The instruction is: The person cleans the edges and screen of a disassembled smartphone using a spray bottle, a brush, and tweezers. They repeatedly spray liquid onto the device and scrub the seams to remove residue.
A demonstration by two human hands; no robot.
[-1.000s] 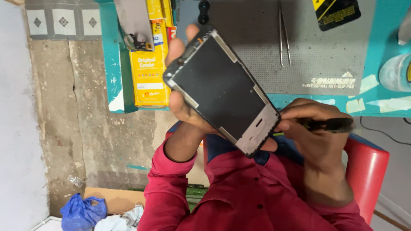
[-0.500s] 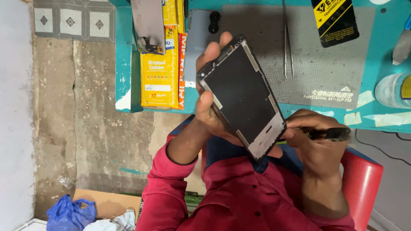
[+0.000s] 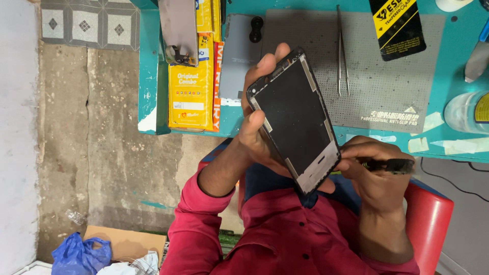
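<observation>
Black and stripped of its glass, a phone frame (image 3: 297, 118) is held tilted above the near edge of a teal workbench (image 3: 147, 76), in front of the chest of a person in a red shirt (image 3: 285, 239). The left hand (image 3: 257, 130) grips the frame from behind and along its left edge, thumb pressed on the rim and fingertips showing over the top corner. The right hand (image 3: 374, 170) is closed around a dark slim tool (image 3: 387, 164), whose tip meets the lower right corner of the frame, beside the pale metal strip at its bottom end.

On the bench behind the frame lies a grey anti-slip mat (image 3: 387, 76), with a pair of metal tweezers (image 3: 342, 51) resting lengthwise on it. A black and yellow flat packet (image 3: 397, 25) sits at the mat's far edge. To the left of the mat stand a grey phone back cover (image 3: 237, 56), yellow packaging boxes (image 3: 191, 84) and a loose display panel (image 3: 178, 28) laid across them. A clear round container (image 3: 466, 112) stands at the bench's right end, near scraps of pale tape (image 3: 458, 145).

Below, a red chair (image 3: 430, 224) shows behind the right arm. On the concrete floor at lower left lie a blue plastic bag (image 3: 79, 254) and a piece of cardboard (image 3: 127, 239).
</observation>
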